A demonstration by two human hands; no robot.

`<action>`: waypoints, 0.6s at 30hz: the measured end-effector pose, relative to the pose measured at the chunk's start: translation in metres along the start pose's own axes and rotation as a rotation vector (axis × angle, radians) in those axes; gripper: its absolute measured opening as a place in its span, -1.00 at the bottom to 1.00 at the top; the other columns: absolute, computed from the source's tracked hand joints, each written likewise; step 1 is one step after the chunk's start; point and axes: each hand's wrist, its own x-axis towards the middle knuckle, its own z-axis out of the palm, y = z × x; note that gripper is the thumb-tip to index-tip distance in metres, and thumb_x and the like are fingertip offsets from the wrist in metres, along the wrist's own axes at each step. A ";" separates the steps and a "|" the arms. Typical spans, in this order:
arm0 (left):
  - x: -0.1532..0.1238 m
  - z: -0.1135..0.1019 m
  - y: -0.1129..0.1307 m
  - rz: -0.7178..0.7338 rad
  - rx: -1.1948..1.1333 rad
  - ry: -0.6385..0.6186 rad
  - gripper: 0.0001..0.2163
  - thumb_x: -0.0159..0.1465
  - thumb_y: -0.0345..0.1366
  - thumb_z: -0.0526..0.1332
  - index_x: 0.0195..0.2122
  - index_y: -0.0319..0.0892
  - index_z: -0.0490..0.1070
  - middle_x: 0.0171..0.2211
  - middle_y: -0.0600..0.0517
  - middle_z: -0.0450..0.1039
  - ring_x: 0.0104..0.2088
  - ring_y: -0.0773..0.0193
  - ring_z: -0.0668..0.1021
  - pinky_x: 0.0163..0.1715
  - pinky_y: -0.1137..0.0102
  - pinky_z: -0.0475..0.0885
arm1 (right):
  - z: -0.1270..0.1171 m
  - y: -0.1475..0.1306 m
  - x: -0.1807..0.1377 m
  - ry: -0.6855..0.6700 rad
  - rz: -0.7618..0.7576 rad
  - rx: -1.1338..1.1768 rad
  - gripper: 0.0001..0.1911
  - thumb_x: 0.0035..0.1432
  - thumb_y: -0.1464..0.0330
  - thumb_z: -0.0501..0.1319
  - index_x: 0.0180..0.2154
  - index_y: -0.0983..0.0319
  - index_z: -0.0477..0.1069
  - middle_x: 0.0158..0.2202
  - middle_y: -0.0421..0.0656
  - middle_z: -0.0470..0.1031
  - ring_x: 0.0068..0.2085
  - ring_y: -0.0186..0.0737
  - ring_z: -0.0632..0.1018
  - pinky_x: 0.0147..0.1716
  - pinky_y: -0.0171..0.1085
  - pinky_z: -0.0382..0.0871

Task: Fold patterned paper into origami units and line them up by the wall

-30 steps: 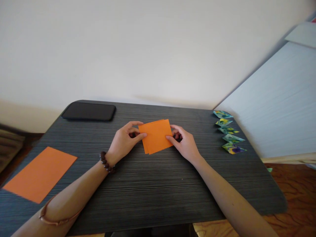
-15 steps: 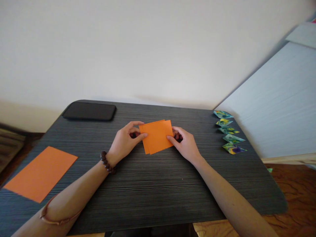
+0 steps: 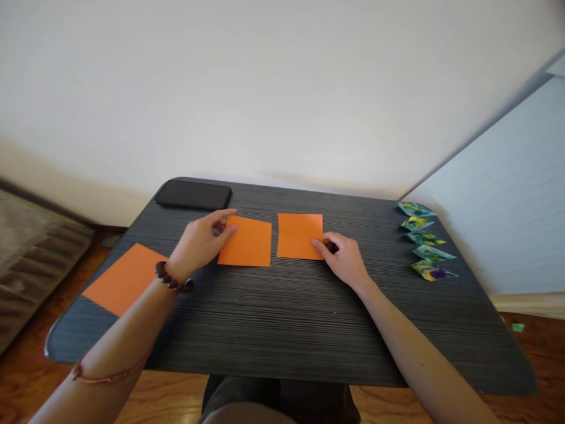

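Two orange paper squares lie side by side on the dark striped table [image 3: 286, 318]. My left hand [image 3: 198, 242] pinches the left edge of the left orange square [image 3: 247, 241], thumb on top. My right hand [image 3: 346, 259] pinches the lower right corner of the right orange square [image 3: 300, 235]. A narrow strip of bare table shows between the two squares. A dark bead bracelet is on my left wrist.
A larger orange sheet [image 3: 126, 278] lies at the table's left edge. A black phone [image 3: 193, 195] rests at the far left corner. Several folded patterned paper pieces [image 3: 424, 240] line the right edge, beside a pale blue surface [image 3: 507, 206]. A wall is behind.
The orange pieces held stacked together in both hands have been pulled apart: my left hand carried one to the left, my right kept the other. The view has shifted left.
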 end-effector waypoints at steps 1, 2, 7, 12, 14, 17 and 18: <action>-0.003 -0.008 -0.009 -0.015 0.095 0.013 -0.60 0.23 -0.11 0.07 0.07 -0.07 0.32 -0.31 0.03 0.49 -0.33 0.19 0.50 -0.25 0.31 0.33 | 0.001 0.000 -0.001 -0.004 -0.007 -0.003 -0.73 0.17 0.19 0.12 -0.47 0.21 0.36 -0.53 -0.23 0.40 -0.49 -0.32 0.37 -0.45 -0.33 0.18; -0.006 -0.014 -0.018 -0.031 0.198 0.055 -0.61 0.24 -0.12 0.05 0.08 -0.07 0.32 -0.32 0.03 0.49 -0.30 0.17 0.51 -0.19 0.27 0.31 | 0.001 -0.001 -0.001 -0.009 -0.014 -0.007 -0.72 0.17 0.18 0.11 -0.48 0.21 0.36 -0.54 -0.23 0.40 -0.50 -0.32 0.37 -0.45 -0.32 0.18; -0.017 -0.026 -0.046 -0.091 0.349 0.189 -0.62 0.24 -0.20 0.06 0.07 -0.12 0.33 -0.24 -0.04 0.47 -0.13 -0.03 0.43 -0.04 0.01 0.11 | 0.005 -0.010 -0.005 -0.027 -0.050 -0.026 -0.66 0.18 0.14 0.09 -0.52 0.21 0.33 -0.57 -0.23 0.38 -0.52 -0.31 0.37 -0.47 -0.31 0.16; -0.020 -0.028 -0.050 -0.087 0.383 0.255 -0.61 0.21 -0.26 0.09 0.07 -0.16 0.30 -0.12 -0.08 0.42 0.00 -0.15 0.32 0.00 -0.09 0.01 | 0.007 -0.015 -0.007 -0.022 -0.057 -0.033 -0.64 0.17 0.13 0.09 -0.54 0.21 0.32 -0.58 -0.24 0.36 -0.53 -0.32 0.36 -0.47 -0.32 0.15; -0.020 -0.027 -0.048 -0.075 0.376 0.273 -0.59 0.21 -0.26 0.09 0.10 -0.15 0.26 0.00 -0.09 0.35 0.07 -0.19 0.25 0.02 -0.09 -0.01 | 0.006 -0.015 -0.007 -0.024 -0.054 -0.032 -0.64 0.17 0.13 0.09 -0.55 0.21 0.31 -0.59 -0.25 0.35 -0.53 -0.33 0.35 -0.48 -0.33 0.14; -0.019 -0.019 -0.038 -0.046 0.351 0.288 -0.59 0.20 -0.27 0.11 0.11 -0.13 0.27 0.08 -0.12 0.28 0.09 -0.16 0.23 0.04 -0.05 0.01 | 0.007 -0.014 -0.007 -0.033 -0.051 -0.044 -0.64 0.18 0.14 0.10 -0.55 0.21 0.30 -0.59 -0.25 0.34 -0.54 -0.33 0.35 -0.49 -0.33 0.13; -0.019 -0.014 -0.031 -0.018 0.332 0.283 -0.61 0.21 -0.27 0.11 0.08 -0.13 0.30 0.08 -0.13 0.28 0.08 -0.15 0.24 0.05 -0.04 0.01 | 0.007 -0.014 -0.007 -0.034 -0.051 -0.048 -0.65 0.18 0.14 0.10 -0.54 0.22 0.30 -0.59 -0.25 0.34 -0.54 -0.34 0.35 -0.49 -0.33 0.13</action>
